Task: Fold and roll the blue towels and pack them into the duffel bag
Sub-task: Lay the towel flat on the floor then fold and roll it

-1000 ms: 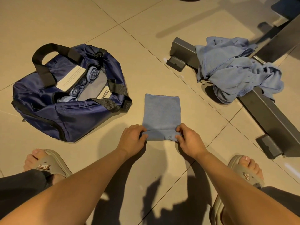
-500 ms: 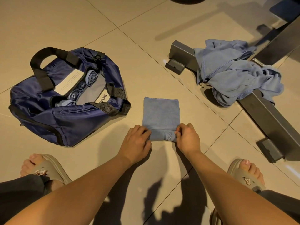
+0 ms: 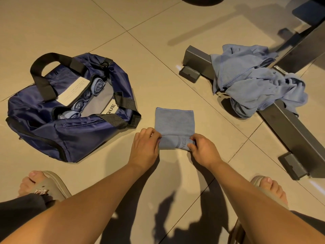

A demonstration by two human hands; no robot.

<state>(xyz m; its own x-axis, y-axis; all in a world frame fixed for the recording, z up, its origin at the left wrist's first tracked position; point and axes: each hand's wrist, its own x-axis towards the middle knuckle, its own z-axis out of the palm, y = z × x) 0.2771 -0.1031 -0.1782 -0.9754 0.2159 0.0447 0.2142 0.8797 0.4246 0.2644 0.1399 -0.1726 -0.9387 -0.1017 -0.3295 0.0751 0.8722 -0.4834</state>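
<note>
A folded blue towel lies on the tiled floor in front of me, its near end turned into a short roll. My left hand pinches the roll's left end and my right hand pinches its right end. To the left lies the open navy duffel bag with black handles; several rolled blue towels sit in a row inside it. A loose heap of blue towels is draped over a dark metal beam at the right.
The dark metal beam with its feet runs diagonally across the right side of the floor. My sandalled feet sit at the lower left and lower right. A dark round object shows at the top edge.
Both hands have rolled the towel's near end forward, away from me. The roll is thicker and the flat part shorter. The view has shifted slightly.
</note>
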